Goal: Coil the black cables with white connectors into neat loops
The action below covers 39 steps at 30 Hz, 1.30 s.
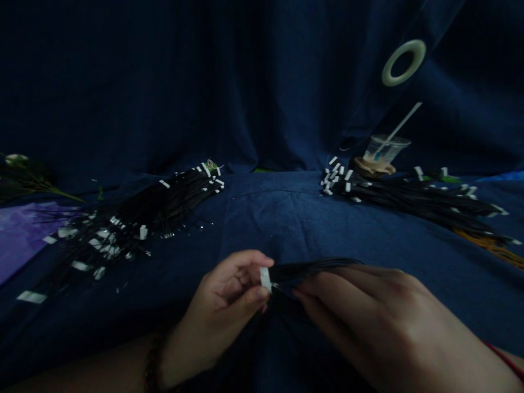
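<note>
Near the bottom middle, my left hand (pixel 229 297) pinches a small white label (pixel 266 279) between thumb and index finger. To its right my right hand (pixel 364 311) is closed, its thumb and fingertips pressed together on a thin strand that runs toward the label. A bundle of thin black cords (pixel 313 266) extends between the hands and passes behind the right hand's fingers. Whether the cords are wires or strings I cannot tell, and the right palm is hidden.
Black cords with white labels lie in a pile (pixel 151 207) at left and another pile (pixel 409 196) at right. A clear plastic cup (pixel 387 150) holds a white stick. A pale tape roll (pixel 404 63), purple sheet (pixel 24 232) and green stems (pixel 36 183) are around the dark blue cloth (pixel 266 213).
</note>
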### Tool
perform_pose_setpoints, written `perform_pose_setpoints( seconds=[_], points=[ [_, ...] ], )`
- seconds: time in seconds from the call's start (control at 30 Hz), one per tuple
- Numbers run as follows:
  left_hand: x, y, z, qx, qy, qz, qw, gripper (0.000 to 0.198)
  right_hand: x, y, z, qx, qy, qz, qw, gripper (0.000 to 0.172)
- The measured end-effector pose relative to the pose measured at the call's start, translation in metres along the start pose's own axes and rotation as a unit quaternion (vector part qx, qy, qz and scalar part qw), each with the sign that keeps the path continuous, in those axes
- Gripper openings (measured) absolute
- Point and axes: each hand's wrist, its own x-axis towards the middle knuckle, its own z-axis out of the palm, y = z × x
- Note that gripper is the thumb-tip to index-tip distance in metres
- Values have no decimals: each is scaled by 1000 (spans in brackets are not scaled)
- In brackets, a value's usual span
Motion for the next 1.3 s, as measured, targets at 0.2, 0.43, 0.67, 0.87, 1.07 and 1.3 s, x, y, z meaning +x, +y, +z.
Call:
perform_pose_setpoints(
  seconds=[0.2,0.43,0.67,0.87,1.07,1.3],
  points=[
    [0,2,2,-8,21,-13,1000,20,0,1,-1,1,-5,-8,1000,16],
    [-3,4,4,10,23,-9,1000,19,1,-2,-2,-7,-8,-1,1000,19],
    [-2,5,6,76,17,-4,997,20,1,-2,-4,-28,-10,-32,999,24],
    [-1,9,8,84,16,-9,996,20,6,-5,-6,-52,-9,-74,996,26],
    [-4,2,4,100,2,-18,995,21,7,-7,-2,-64,-14,-70,995,26],
    [-3,2,5,94,5,-22,995,20,6,-7,6,-55,5,-78,995,27]
  ],
)
